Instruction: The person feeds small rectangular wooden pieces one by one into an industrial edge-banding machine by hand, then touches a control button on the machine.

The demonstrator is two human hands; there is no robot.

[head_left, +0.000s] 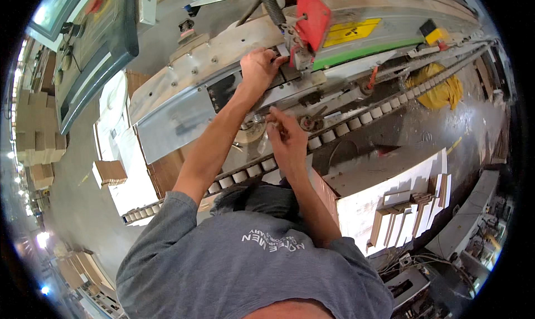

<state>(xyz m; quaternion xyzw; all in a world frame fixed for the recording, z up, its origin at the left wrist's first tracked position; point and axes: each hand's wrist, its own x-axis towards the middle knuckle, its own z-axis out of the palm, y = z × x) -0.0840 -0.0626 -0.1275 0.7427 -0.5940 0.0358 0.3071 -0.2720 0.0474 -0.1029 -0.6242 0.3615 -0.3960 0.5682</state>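
My left hand (258, 68) reaches across the machine bed, its fingers bent together beside the metal bracket (301, 58) below an upright red plate (312, 17). What its fingertips grip there, if anything, is too small to make out. Lower and to the right, my right hand (288, 139) is curled, thumb and fingers drawn together near a round metal fitting (253, 130) on the machine's near side. Whatever sits in those fingers is hidden. A dark plate (222, 91) is set in the bed beside my left forearm.
A roller rail (345, 129) runs slantwise along the machine's near side. White-faced panel strips (409, 221) stand on a white board (356, 207) at right. A control panel (106, 46) hangs at upper left. A yellow bag (437, 87) lies beyond the rail.
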